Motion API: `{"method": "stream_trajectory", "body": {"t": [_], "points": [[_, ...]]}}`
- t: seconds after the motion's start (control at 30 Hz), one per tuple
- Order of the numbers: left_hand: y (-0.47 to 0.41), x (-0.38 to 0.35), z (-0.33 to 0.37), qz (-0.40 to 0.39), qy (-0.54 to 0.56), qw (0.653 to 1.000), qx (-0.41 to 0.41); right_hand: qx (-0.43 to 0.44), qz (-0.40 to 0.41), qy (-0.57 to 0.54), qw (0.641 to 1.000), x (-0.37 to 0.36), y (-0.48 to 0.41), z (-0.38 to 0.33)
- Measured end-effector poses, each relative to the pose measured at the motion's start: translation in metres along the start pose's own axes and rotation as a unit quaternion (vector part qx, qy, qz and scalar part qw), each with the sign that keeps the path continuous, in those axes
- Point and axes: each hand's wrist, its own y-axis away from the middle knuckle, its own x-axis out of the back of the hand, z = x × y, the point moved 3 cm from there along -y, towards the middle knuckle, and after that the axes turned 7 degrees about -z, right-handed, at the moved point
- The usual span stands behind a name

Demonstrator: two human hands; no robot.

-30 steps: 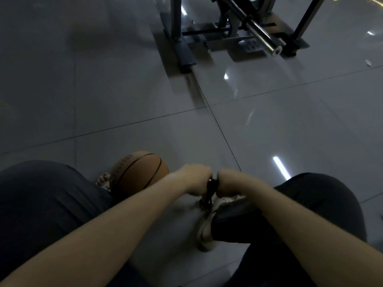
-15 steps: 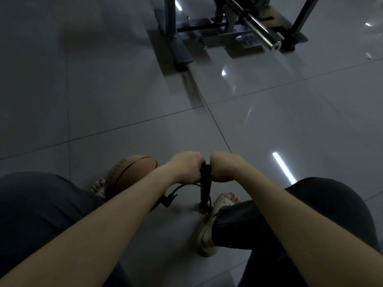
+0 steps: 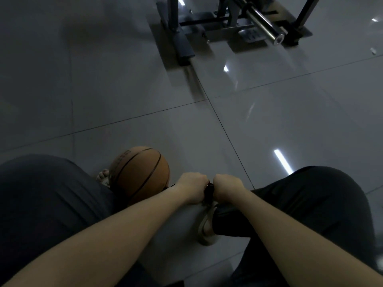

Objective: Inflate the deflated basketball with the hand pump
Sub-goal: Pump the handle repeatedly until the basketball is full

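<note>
Fingers of left hand [image 3: 193,188] and right hand [image 3: 227,189] grip one pump handle [image 3: 209,191]; one basketball [image 3: 141,175] beside.

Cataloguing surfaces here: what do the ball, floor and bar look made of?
Basketball: probably rubber or composite leather, matte orange, black seams. Floor: glazed tile, glossy, mirroring lights, with grout lines. Bar: polished metal, likely steel, bright highlights.

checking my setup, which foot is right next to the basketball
The left foot: only its toes show, tucked against the left edge of the basketball. The right foot, in a pale sandal, sits apart, off to the ball's right.
</note>
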Motion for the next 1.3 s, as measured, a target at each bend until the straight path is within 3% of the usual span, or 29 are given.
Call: {"method": "stream_trajectory", "body": {"t": [0.17,0.33,0.43,0.57,1.07,1.3], "points": [[0.022,0.048,0.003,-0.054,0.021,0.998,-0.001,0.009,-0.025,-0.025,0.999,0.03,0.027,-0.008],[0.048,0.131,0.003,0.017,0.113,0.993,-0.008,0.026,-0.023,-0.062,0.997,0.13,0.071,-0.006],[0.052,0.15,-0.008,0.034,0.136,0.99,-0.018,0.041,0.006,-0.071,0.997,0.151,0.07,-0.012],[0.027,0.125,-0.017,-0.01,0.134,0.991,-0.003,0.037,0.008,-0.069,0.997,0.121,0.033,-0.013],[-0.012,-0.001,0.008,0.031,-0.002,0.999,-0.015,-0.009,-0.041,0.005,0.999,0.003,-0.016,0.017],[0.006,0.027,0.007,-0.049,-0.019,0.999,-0.015,0.008,-0.058,-0.026,0.998,0.009,0.006,0.003]]}}
